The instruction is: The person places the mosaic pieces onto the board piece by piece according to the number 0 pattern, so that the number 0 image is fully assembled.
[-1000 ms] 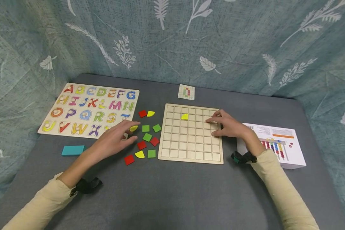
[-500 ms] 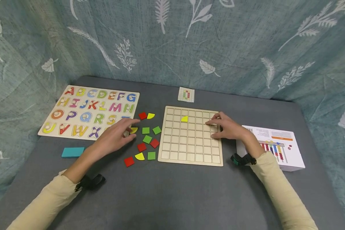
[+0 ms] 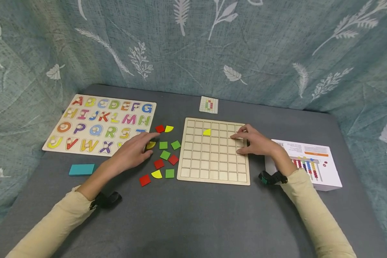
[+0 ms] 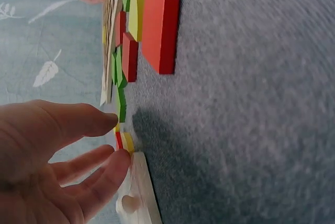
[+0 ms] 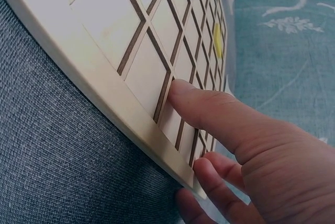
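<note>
My left hand [image 3: 132, 150] hovers at the right side of the alphabet board, thumb and fingers apart, nothing held between them. Just by its fingers lies a yellow quarter-circle tile [image 3: 150, 145], partly hidden by the hand. Several red, green and yellow tiles lie loose to its right, such as a green square [image 3: 163, 145] and a red square [image 3: 145, 180]. My right hand [image 3: 256, 141] rests on the right edge of the wooden grid board [image 3: 214, 181]; in the right wrist view its thumb [image 5: 201, 106] touches the grid. One yellow quarter-circle [image 3: 207, 132] sits in an upper cell.
A wooden alphabet board [image 3: 116, 104] with knobbed letters lies at the left. Near it is a teal block [image 3: 82, 169]. A small pattern card [image 3: 209, 105] lies behind the grid board. The white abacus box [image 3: 329, 172] stands right of it, close to my right forearm.
My left hand and wrist have shifted slightly to the right, the index finger reaching a little further over the tiles. My right hand stays where it was on the grid board.
</note>
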Tool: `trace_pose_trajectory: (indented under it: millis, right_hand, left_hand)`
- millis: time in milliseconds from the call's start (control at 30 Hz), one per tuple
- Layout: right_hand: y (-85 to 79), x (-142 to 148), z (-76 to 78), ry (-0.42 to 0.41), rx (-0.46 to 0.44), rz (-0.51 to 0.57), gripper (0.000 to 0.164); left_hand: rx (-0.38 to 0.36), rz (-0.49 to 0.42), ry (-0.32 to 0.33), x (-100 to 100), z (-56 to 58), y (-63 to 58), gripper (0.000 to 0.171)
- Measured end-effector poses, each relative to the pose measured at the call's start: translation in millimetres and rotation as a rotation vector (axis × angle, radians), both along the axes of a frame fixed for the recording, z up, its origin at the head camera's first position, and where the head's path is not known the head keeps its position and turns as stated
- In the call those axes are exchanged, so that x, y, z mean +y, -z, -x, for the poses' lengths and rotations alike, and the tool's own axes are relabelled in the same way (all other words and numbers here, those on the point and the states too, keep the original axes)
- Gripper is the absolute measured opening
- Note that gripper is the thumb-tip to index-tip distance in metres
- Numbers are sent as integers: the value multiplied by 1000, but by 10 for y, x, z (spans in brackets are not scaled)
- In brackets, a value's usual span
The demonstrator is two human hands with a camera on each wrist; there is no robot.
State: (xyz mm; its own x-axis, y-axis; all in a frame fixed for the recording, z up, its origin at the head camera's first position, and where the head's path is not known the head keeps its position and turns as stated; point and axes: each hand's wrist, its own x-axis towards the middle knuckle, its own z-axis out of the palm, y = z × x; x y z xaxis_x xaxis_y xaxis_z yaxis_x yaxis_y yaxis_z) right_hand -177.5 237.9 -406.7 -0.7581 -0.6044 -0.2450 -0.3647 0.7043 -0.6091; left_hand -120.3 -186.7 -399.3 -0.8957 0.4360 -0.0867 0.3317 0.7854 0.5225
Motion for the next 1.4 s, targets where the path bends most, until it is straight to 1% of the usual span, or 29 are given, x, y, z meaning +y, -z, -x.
trace_pose_trajectory:
  millis: [100, 167, 300, 433, 533, 633, 833, 1067, 1233, 1333, 1400]
  right_hand:
    - [-4, 4, 0, 0, 9, 0, 52]
    - [-6, 3, 0, 4, 7, -2, 52]
    - [-12, 1, -2, 5, 2, -5, 52]
    - [-25, -4, -4, 1, -3, -3, 52]
    - [-32, -8, -5, 3, -8, -5, 52]
    - [-39, -8, -8, 5, -11, -7, 52]
    - [-48, -6, -9, 3, -12, -9, 52]
    - [-30, 3, -1, 5, -5, -21, 52]
    - [-21, 5, 0, 8, -8, -28, 52]
    - [-23, 4, 0, 10, -9, -31, 52]
    - [-24, 5, 0, 9, -11, -34, 52]
  left_hand:
    - [6, -16, 4, 30, 10, 12, 56]
    - [23, -13, 7, 44, 18, 20, 54]
    - [56, 34, 3, 68, 32, 23, 56]
    - [62, 82, -4, 78, 44, 10, 59]
    - [67, 96, 6, 77, 53, -7, 60]
    - [66, 98, 16, 81, 57, -20, 60]
    - [62, 99, 17, 87, 70, -3, 60]
    - [48, 135, 30, 82, 116, -16, 65]
    - [47, 153, 39, 85, 118, -27, 66]
    - [60, 156, 43, 90, 115, -32, 63]
    - [79, 152, 49, 91, 111, -34, 54]
